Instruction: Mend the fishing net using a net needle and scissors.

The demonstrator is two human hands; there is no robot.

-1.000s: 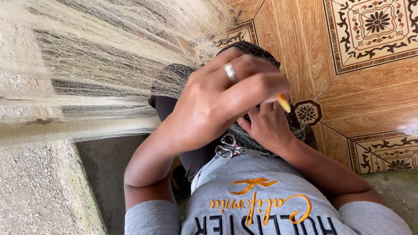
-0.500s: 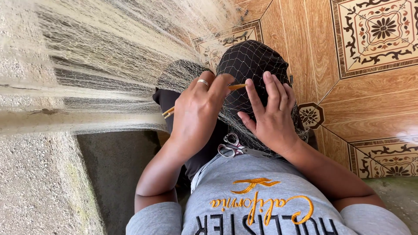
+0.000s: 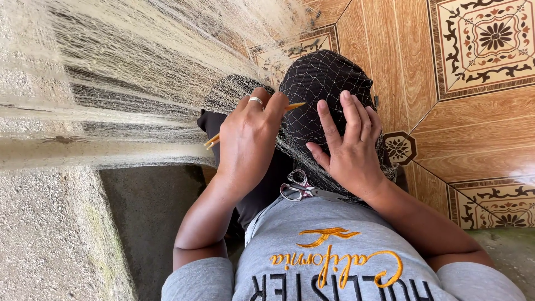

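I see my left hand with its grip closed on a slim yellow netting needle, which runs slantwise under the fingers, its tip poking out toward the knee. A ring sits on one finger. My right hand lies flat with fingers spread wide, gripping nothing, pressing the fishing net against my raised knee. The pale net stretches away to the left, over the concrete step, and drapes the dark-clad knee. Small scissors rest on my lap, just beside the right wrist. Patterned tiles cover the floor to the right.
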